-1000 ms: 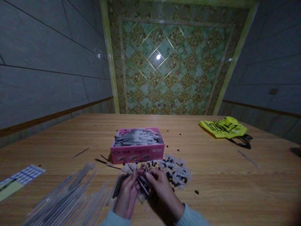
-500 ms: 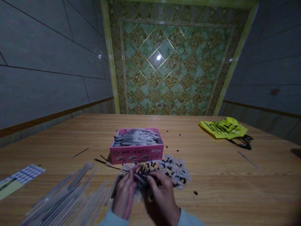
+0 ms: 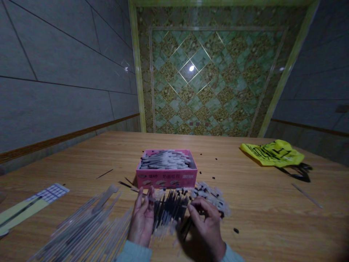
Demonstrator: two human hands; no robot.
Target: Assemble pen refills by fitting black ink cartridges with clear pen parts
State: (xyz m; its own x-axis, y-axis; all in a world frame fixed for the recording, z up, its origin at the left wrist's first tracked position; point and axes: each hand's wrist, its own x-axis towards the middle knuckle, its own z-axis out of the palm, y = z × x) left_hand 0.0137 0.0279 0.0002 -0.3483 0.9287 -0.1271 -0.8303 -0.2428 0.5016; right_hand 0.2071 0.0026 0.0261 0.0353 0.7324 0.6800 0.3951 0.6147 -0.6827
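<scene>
My left hand [image 3: 142,220] is palm up in front of the pink box, fingers loosely curled. A thin, pale pen barrel [image 3: 156,199] seems to lie across its fingertips, blurred. To the right, my right hand [image 3: 207,222] has thumb and forefinger pinched together at the edge of a heap of small clear-and-black pen parts [image 3: 208,194]; what it pinches is hidden. Dark sticks [image 3: 186,228] show under that hand. Between both hands lies a pile of black pen refills [image 3: 171,205] with pale ends.
The pink box [image 3: 167,179] holds many pens [image 3: 166,160]. Long clear tubes [image 3: 81,225] are spread at the left, beside a checked paper strip [image 3: 54,193]. A yellow bag [image 3: 272,153] lies at the far right, a single tube [image 3: 307,195] nearer. Small black bits dot the table.
My hands were close together around a dark stick; they have moved apart, my right hand going right to the small parts. The view has shifted slightly left.
</scene>
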